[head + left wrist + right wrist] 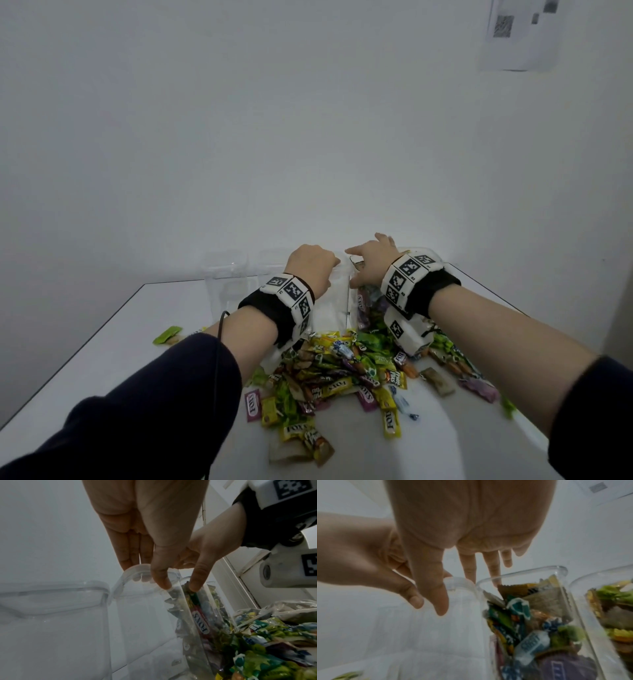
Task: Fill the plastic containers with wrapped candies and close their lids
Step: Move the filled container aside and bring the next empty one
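Two clear plastic containers stand side by side at the back of the white table. The left one (334,301) (142,615) (453,615) is empty; my left hand (310,265) (145,572) pinches its top edge, thumb in front and straight fingers behind. The right one (368,301) (197,615) (530,608) holds wrapped candies and has no lid. My right hand (371,255) (464,566) hovers over it with fingers spread and straight; fingertips touch its back rim and the thumb touches its front wall. A pile of wrapped candies (335,373) (265,635) lies in front of both.
More empty clear containers (226,274) (51,608) stand further left. Another container with candies (611,601) stands at the right, with a crumpled candy bag (295,608) near it. A green candy (167,335) lies alone at the left. The wall rises just behind the table.
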`<state>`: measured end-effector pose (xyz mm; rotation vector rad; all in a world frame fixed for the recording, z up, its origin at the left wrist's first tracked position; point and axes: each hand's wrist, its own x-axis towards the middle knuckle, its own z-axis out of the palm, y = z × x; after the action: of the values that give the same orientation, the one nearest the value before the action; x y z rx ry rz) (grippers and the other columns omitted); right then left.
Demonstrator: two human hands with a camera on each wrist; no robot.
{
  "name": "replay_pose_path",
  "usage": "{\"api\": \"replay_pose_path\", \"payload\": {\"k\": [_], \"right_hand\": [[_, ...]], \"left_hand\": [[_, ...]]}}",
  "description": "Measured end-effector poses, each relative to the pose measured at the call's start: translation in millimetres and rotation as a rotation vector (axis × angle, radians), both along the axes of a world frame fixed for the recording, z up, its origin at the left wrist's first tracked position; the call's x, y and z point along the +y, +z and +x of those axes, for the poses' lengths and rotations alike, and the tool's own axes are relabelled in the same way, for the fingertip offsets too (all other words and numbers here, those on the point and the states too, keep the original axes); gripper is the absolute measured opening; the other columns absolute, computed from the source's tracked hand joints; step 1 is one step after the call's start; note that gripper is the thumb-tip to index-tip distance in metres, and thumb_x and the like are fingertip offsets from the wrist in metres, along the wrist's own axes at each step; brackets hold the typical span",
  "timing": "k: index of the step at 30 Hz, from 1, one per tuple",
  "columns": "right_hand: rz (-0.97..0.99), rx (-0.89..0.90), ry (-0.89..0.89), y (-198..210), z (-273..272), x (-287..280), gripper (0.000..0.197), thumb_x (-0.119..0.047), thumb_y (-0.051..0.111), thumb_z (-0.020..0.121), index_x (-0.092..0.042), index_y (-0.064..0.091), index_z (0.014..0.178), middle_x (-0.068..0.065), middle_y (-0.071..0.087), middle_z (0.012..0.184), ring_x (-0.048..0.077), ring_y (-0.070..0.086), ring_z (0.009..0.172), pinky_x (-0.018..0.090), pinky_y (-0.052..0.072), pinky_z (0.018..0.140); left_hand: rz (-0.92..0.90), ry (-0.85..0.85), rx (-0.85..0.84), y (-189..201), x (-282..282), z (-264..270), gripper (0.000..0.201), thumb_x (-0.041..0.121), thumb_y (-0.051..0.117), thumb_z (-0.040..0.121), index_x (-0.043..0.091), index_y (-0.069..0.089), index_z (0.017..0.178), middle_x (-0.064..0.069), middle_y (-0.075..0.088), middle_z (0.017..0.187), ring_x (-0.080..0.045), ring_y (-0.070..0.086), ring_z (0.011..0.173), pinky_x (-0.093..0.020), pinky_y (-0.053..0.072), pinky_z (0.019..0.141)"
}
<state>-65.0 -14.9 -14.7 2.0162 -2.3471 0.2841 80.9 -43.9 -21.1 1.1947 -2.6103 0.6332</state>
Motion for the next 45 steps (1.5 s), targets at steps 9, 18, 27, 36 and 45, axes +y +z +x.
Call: {"api": "replay_pose_path", "payload": {"k": [9,18,27,36,45], "right_hand": [[-0.051,-0.062,0.157,-12,17,35,0.076,-0.034,0.071,0.081,-0.023,0.033,0.146,0.017,0.012,0.157,0.025,0.007,0.146,0.042,0.02,0.115],[-0.425,-0.361,0.297,-5,27,97,0.06,-0.02,0.068,0.085,-0.023,0.044,0.14,0.006,0.042,0.147,0.02,0.046,0.129,0.023,0.033,0.105],[-0.594,-0.865,0.45,5,51,170,0.041,-0.006,0.064,0.084,-0.033,0.06,0.115,-0.005,0.058,0.128,0.015,0.066,0.1,0.036,0.058,0.079],[-0.436,-1.191,0.447,-34,74,219,0.023,-0.034,0.055,0.093,-0.039,0.061,0.115,0.002,0.058,0.122,0.016,0.059,0.112,0.045,0.056,0.084],[-0.197,-1.344,0.425,-54,85,226,0.023,-0.024,0.055,0.088,-0.028,0.063,0.109,0.011,0.057,0.097,0.026,0.055,0.087,0.043,0.049,0.076]], "left_hand": [[0.121,-0.056,0.143,-2,28,22,0.048,0.023,0.062,0.09,0.027,0.05,0.136,-0.005,0.064,0.124,-0.022,0.055,0.118,-0.032,0.042,0.095],[0.022,-0.33,0.563,-8,70,49,0.044,0.014,0.059,0.091,0.022,0.054,0.133,0.003,0.054,0.137,-0.018,0.04,0.127,-0.028,0.036,0.101],[0.544,-0.387,1.269,11,138,76,0.087,0.041,0.084,0.061,0.034,0.044,0.138,0.001,0.05,0.138,-0.015,0.054,0.12,-0.034,0.046,0.101],[0.738,-0.382,1.318,-25,195,110,0.088,0.043,0.081,0.046,0.028,0.054,0.129,0.013,0.062,0.115,-0.001,0.067,0.091,-0.016,0.053,0.075],[0.908,-0.394,1.41,-61,213,123,0.086,0.028,0.084,0.047,0.021,0.056,0.128,0.004,0.065,0.117,-0.006,0.068,0.097,-0.015,0.053,0.069]]}}
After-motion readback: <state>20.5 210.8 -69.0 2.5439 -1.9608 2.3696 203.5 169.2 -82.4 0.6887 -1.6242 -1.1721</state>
